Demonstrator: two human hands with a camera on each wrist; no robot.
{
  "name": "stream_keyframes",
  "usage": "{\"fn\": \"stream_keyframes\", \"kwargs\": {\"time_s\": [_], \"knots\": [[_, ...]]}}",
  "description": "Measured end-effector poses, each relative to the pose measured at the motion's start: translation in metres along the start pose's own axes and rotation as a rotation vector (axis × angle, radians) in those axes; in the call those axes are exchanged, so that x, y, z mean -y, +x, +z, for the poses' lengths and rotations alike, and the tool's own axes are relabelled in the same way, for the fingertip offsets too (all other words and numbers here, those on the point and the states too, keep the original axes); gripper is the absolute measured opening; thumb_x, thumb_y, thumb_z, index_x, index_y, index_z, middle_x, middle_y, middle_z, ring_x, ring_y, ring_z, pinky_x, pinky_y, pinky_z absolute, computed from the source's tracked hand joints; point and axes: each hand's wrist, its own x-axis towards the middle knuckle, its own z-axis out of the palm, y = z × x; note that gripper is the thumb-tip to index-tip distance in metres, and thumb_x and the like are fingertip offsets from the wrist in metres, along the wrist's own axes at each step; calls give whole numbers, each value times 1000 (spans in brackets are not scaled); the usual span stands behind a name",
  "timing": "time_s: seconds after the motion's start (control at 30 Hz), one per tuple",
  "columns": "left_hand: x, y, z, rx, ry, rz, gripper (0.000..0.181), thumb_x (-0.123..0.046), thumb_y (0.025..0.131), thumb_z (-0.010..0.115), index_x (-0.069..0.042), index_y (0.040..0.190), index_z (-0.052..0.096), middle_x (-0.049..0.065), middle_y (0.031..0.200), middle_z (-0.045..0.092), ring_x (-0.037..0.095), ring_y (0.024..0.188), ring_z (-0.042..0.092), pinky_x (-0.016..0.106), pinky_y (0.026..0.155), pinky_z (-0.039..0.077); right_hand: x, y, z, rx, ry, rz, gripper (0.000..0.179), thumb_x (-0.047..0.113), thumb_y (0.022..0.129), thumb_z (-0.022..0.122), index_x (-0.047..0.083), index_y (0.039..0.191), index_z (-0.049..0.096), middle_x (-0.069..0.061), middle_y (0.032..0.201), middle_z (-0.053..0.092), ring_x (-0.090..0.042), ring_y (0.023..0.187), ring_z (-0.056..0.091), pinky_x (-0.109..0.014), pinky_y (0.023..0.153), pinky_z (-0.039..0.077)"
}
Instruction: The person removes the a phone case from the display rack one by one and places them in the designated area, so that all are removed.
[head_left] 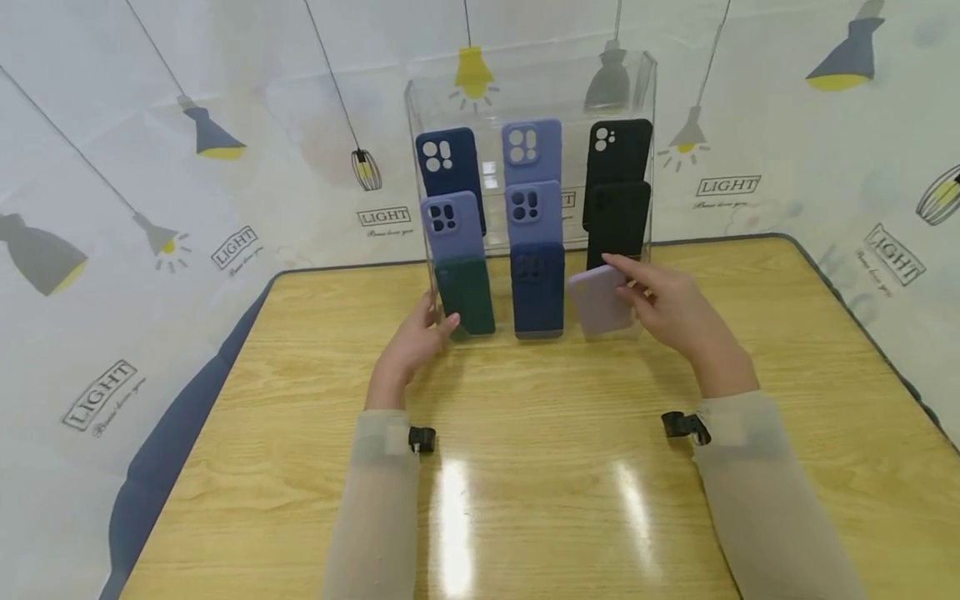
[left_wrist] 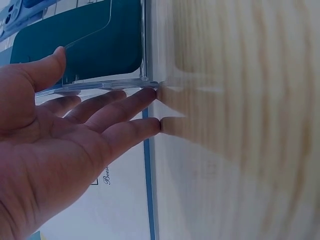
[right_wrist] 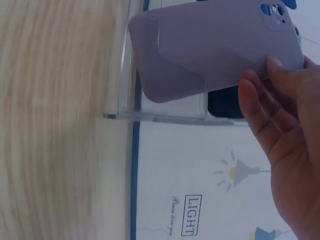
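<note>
A clear acrylic display stand (head_left: 528, 92) holds phone cases in three columns. At its front right, my right hand (head_left: 671, 304) pinches a pale purple phone case (head_left: 603, 302) by its camera end. In the right wrist view, that case (right_wrist: 215, 50) tilts, its lower end behind the clear front lip. My left hand (head_left: 412, 342) is at the stand's left side, its fingers fairly straight along the side wall in the left wrist view. Its thumb points toward a green phone case (head_left: 467, 296); whether they touch I cannot tell.
Dark blue (head_left: 536, 292), lavender (head_left: 534, 212) and black phone cases (head_left: 619, 212) fill the other slots. The stand is on a wood-grain table (head_left: 525, 500), near a wall covering (head_left: 315, 217) printed with lamps.
</note>
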Motion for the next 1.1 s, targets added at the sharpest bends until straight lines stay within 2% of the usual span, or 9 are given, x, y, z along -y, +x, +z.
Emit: {"fn": "stream_keyframes", "kwargs": {"time_s": [0.1, 0.27, 0.37, 0.5, 0.6, 0.67, 0.8, 0.93, 1.1], "knots": [[-1, -1, -1, 1, 1, 5, 83, -32, 111, 58, -22, 174, 4, 15, 180, 17, 32, 167, 20, 53, 133, 30, 7, 7, 2, -31, 6, -32, 50, -10, 97, 69, 5, 144, 65, -23, 108, 77, -27, 76, 62, -39, 62, 51], [-5, 2, -1, 8, 9, 4, 84, -33, 111, 58, -22, 174, 3, 14, 180, 15, 32, 167, 19, 52, 133, 29, 27, 26, 3, -183, 46, -114, 48, -11, 94, 72, 3, 140, 69, -18, 96, 77, -20, 69, 58, -22, 63, 45], [-6, 2, -4, -16, 16, 9, 83, -33, 111, 58, -22, 174, 4, 15, 180, 17, 33, 167, 20, 54, 133, 28, 47, 40, 7, -211, 104, -151, 44, -9, 95, 73, 3, 137, 71, -16, 90, 78, -17, 64, 61, -13, 62, 45], [-2, 1, -5, -22, 23, 19, 83, -32, 111, 59, -22, 174, 6, 15, 179, 17, 34, 166, 22, 53, 133, 28, 70, 45, 15, -172, 122, -175, 44, -8, 94, 73, 3, 137, 71, -16, 95, 81, -17, 66, 69, -23, 61, 57], [1, 0, -4, -12, 24, 17, 83, -33, 110, 60, -22, 174, 7, 17, 179, 19, 35, 166, 23, 53, 133, 29, 83, 41, 20, -142, 125, -164, 47, -9, 93, 74, 1, 139, 69, -17, 100, 81, -19, 72, 73, -35, 62, 63], [3, -1, -2, -12, 25, 12, 83, -34, 110, 60, -23, 174, 8, 18, 178, 21, 35, 165, 24, 54, 133, 29, 90, 36, 22, -119, 146, -142, 47, -8, 94, 74, 1, 139, 68, -16, 99, 80, -19, 73, 73, -37, 63, 64], [1, -2, -2, -32, 38, 29, 84, -35, 110, 60, -21, 174, 8, 18, 177, 22, 36, 165, 25, 54, 132, 30, 100, 33, 34, -14, 271, -15, 45, -4, 99, 70, 5, 143, 65, -13, 95, 78, -18, 71, 71, -31, 62, 62], [-3, -1, -3, -44, 53, 43, 83, -34, 110, 60, -21, 173, 9, 19, 177, 24, 37, 164, 27, 55, 132, 31, 104, 35, 55, 210, 526, 257, 43, 1, 106, 60, 8, 149, 57, -16, 96, 74, -24, 70, 68, -30, 62, 61], [1, -2, 0, -48, 29, 19, 82, -33, 109, 62, -25, 173, 12, 22, 175, 28, 37, 163, 29, 56, 132, 29, 106, 31, 91, 460, 760, 554, 45, 0, 106, 55, 4, 150, 52, -13, 85, 71, -20, 66, 64, -44, 66, 65]]}}
